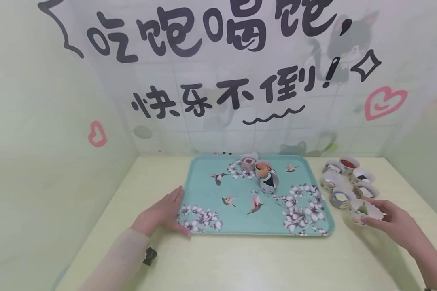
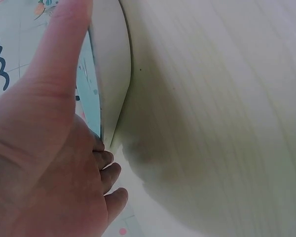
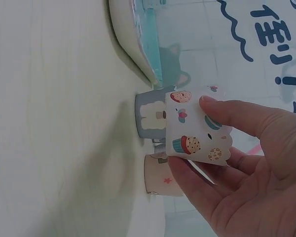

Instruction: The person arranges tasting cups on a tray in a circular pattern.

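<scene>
My right hand [image 1: 397, 224] pinches a white paper cake cup [image 3: 192, 123] between thumb and fingers, to the right of the tray. Cupcake prints cover its side, and something green shows inside it in the head view. In the right wrist view a grey-blue cup [image 3: 150, 116] and a pinkish cup [image 3: 160, 177] stand just beyond it. My left hand [image 1: 165, 210] rests at the near left corner of the turquoise tray [image 1: 211, 202], its fingers extended along the side and its thumb at the front edge. Bird and flower prints decorate the tray.
Three filled cups stand together towards the tray's back: one with a dark red piece [image 1: 248, 163], one with orange filling [image 1: 264, 169], one with black and white filling [image 1: 269, 182]. Several more filled cups, one red-topped [image 1: 348, 163], cluster right of the tray. A lettered wall cloth [image 1: 211, 137] hangs behind.
</scene>
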The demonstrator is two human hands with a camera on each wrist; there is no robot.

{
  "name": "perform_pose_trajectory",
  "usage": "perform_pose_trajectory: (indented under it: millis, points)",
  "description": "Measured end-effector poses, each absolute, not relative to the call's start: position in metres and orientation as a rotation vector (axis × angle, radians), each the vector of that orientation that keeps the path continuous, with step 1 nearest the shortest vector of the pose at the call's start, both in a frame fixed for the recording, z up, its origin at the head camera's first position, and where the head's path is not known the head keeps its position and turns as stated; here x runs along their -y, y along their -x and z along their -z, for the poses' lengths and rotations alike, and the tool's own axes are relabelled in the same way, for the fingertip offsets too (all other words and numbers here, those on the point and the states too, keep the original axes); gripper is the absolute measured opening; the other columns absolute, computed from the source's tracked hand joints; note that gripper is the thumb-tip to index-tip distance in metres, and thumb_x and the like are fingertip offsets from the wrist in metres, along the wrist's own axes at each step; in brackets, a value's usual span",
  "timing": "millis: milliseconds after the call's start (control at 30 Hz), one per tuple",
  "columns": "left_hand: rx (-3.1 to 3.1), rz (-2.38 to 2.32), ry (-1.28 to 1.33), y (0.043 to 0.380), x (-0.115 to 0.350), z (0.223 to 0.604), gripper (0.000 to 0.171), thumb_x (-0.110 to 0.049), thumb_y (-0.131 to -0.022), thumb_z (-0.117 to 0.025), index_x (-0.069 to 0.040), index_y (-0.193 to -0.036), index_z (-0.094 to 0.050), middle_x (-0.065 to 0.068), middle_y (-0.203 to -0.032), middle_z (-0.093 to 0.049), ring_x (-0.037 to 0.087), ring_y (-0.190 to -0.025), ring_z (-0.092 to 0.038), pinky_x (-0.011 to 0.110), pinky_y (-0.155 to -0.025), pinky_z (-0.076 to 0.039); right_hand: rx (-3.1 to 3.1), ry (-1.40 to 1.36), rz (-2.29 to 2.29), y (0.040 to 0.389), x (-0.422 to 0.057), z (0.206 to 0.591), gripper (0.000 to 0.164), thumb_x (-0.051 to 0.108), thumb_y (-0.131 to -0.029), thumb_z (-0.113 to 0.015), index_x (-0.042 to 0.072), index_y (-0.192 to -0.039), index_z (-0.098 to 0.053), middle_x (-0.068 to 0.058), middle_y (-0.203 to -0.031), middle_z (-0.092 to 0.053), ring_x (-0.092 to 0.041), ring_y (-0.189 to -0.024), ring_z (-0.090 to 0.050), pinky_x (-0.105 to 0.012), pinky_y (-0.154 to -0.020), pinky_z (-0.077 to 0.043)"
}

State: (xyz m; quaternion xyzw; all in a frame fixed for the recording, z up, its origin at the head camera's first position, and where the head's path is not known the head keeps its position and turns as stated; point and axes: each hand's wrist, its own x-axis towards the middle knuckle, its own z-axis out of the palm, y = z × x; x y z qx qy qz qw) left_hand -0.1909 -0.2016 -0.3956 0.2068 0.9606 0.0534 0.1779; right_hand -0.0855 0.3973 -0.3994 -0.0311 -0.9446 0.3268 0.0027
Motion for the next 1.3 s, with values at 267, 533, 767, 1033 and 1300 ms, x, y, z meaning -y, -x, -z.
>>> perform_pose_trajectory:
  millis: [267, 533, 767, 1033, 1300]
  points:
    - [-2.727, -0.163, -0.594, 0.188, 0.203, 0.393, 0.147, -0.072, -0.058, -0.081, 0.012, -0.154, -0.01, 0.031, -0.164, -0.007, 0.046, -0.153, -0.012, 0.055, -0.127, -0.019, 2.963, 0.06, -1.026, 0.086, -0.393, 0.397, 0.067, 0.029, -0.092, -0.072, -0.01, -0.139, -0.044, -0.024, -0.126, -0.062, 0.023, -0.079, -0.047, -0.017, -0.062, -0.048]
    - [-2.738, -0.14, -0.604, 0.188, 0.203, 0.396, 0.148, -0.075, -0.057, -0.08, 0.012, -0.155, -0.01, 0.03, -0.164, -0.009, 0.045, -0.153, -0.014, 0.054, -0.126, -0.021, 2.962, 0.056, -1.04, 0.085, -0.383, 0.39, 0.065, 0.025, -0.092, -0.072, -0.012, -0.137, -0.045, -0.038, -0.128, -0.054, 0.023, -0.079, -0.046, -0.016, -0.063, -0.048]
    - [-2.732, -0.143, -0.601, 0.186, 0.203, 0.393, 0.147, -0.073, -0.057, -0.081, 0.013, -0.154, -0.011, 0.031, -0.164, -0.009, 0.046, -0.153, -0.013, 0.055, -0.126, -0.02, 2.929, 0.028, -1.073, 0.086, -0.377, 0.391, 0.062, 0.024, -0.089, -0.075, -0.009, -0.135, -0.048, 0.035, -0.1, -0.053, 0.023, -0.08, -0.049, -0.015, -0.063, -0.048]
    - [-2.726, -0.154, -0.6, 0.187, 0.203, 0.391, 0.148, -0.072, -0.057, -0.082, 0.013, -0.154, -0.01, 0.031, -0.164, -0.008, 0.046, -0.153, -0.013, 0.055, -0.126, -0.019, 2.93, -0.009, -1.077, 0.089, -0.37, 0.389, 0.059, 0.022, -0.09, -0.074, -0.009, -0.133, -0.049, 0.007, -0.109, -0.066, 0.02, -0.079, -0.052, -0.016, -0.063, -0.049]
    - [-2.729, -0.146, -0.601, 0.186, 0.203, 0.39, 0.148, -0.072, -0.057, -0.082, 0.013, -0.154, -0.011, 0.032, -0.163, -0.009, 0.046, -0.153, -0.013, 0.055, -0.126, -0.02, 2.974, -0.006, -1.053, 0.093, -0.364, 0.388, 0.063, 0.026, -0.091, -0.073, -0.009, -0.136, -0.047, -0.04, -0.13, -0.053, 0.023, -0.081, -0.045, -0.016, -0.064, -0.05]
